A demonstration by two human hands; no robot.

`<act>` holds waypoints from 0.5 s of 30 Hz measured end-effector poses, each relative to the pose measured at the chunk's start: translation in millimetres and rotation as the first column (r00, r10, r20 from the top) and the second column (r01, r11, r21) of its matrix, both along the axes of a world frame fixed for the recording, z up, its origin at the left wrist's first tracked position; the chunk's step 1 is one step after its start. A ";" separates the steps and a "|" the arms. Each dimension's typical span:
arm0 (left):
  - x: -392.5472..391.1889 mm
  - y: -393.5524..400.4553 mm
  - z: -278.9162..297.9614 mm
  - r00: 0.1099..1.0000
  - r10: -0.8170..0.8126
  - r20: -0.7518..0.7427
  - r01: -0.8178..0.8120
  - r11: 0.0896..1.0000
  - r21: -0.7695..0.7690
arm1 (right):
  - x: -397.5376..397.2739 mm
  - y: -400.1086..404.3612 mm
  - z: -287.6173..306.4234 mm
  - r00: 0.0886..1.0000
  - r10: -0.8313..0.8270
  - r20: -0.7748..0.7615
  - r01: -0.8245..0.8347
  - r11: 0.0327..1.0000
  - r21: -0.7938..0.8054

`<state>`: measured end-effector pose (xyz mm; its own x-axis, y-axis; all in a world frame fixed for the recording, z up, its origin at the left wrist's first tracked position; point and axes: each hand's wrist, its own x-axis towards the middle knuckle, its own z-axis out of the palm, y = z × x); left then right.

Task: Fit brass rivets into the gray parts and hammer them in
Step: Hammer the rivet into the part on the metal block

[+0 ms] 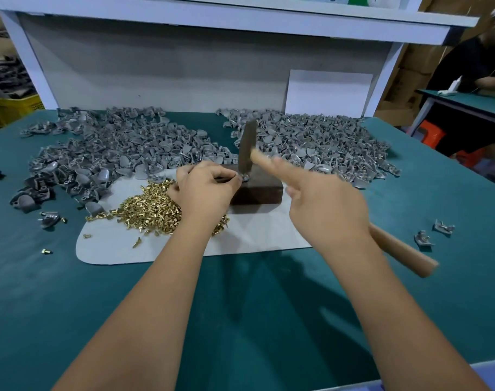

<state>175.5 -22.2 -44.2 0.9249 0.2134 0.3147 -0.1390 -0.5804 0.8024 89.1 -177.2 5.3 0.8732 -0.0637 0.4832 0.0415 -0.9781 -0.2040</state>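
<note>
On the dark block (256,190) at mid-worktop (269,306) we pinch one gray part (245,177) with our left hand (205,190), fingertips curled round it to keep it steady under the blow. Our right hand (325,204) wraps the wooden handle, forefinger stretched along it, probably for aim; the hammer (247,148) head sits right over the part, blurred. Brass rivets (150,207) lie heaped on the pale mat (254,235) just beside the left wrist, within easy reach. Gray parts (122,148) are piled in two heaps behind; whether a rivet is seated we can't tell.
</note>
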 end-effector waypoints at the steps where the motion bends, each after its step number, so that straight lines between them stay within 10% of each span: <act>1: -0.3 0.1 -0.1 1.000 -0.004 -0.006 0.004 1.000 -0.007 | 1.5 0.7 -1.6 0.999 -0.001 -0.041 -0.001 0.999 -0.032; 15: -0.3 4.3 0.4 0.999 -0.036 -0.025 0.037 0.999 0.035 | 38.8 -15.2 -7.3 0.978 -0.206 -0.021 0.205 0.949 0.240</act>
